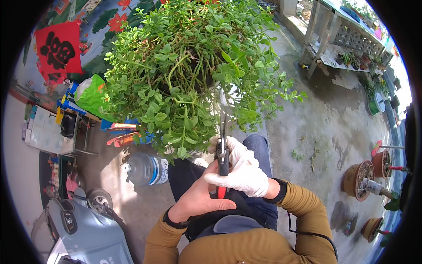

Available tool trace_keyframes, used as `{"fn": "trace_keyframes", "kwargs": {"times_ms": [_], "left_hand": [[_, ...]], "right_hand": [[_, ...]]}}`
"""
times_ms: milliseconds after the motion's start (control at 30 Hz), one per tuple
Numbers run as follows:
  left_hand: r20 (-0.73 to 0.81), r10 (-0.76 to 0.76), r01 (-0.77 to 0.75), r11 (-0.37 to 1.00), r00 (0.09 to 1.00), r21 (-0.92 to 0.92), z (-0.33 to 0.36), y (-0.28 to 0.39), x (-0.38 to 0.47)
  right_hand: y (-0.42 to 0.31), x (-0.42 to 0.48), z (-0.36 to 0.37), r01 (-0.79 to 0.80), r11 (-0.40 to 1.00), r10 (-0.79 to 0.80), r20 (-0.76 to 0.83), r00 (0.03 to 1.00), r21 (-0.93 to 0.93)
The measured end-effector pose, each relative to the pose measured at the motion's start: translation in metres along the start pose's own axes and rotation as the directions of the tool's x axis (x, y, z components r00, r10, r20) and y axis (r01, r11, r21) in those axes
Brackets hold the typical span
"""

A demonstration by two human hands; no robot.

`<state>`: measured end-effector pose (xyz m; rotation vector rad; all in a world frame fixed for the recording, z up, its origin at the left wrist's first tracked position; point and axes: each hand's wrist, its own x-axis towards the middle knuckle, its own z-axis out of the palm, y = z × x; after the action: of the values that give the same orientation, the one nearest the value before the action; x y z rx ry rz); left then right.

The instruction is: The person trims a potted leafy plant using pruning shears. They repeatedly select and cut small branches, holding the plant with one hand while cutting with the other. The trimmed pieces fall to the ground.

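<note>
A pair of pruning shears [223, 158] with a black body and a red handle part is held upright between my hands, its metal blades pointing to the plant. My bare left hand [201, 200] is closed around the lower handle part. My right hand [245, 170], in a white glove, grips the shears from the right, its thumb across the front. Just beyond the blades a large bushy green trailing plant [188, 109] fills the upper middle; leafy stems hang over its pot, which is mostly hidden. The blade tips are partly lost among bright stems.
A clear plastic water bottle [145, 168] lies left of my legs. A grey vehicle [85, 231] stands at the lower left, a white table [49, 132] above it. Potted plants [357, 180] line the right side; a shelf stand [336, 56] is at the upper right.
</note>
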<state>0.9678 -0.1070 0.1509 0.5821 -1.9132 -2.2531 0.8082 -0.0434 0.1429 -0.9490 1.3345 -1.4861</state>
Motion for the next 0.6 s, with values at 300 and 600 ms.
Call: {"fn": "trace_keyframes", "kwargs": {"times_ms": [300,600], "left_hand": [[-0.262,0.486,-0.173,0.681,0.834,0.712,0.007,0.007,-0.013],[-0.365,0.455,-0.475,0.879,0.812,0.039,-0.007,0.002,-0.015]], "right_hand": [[-0.027,0.010,0.005,0.301,0.828,-0.302,0.076,0.950,-0.473],[-0.034,0.025,-0.032,0.475,0.759,-0.415,0.230,0.880,-0.446]]}}
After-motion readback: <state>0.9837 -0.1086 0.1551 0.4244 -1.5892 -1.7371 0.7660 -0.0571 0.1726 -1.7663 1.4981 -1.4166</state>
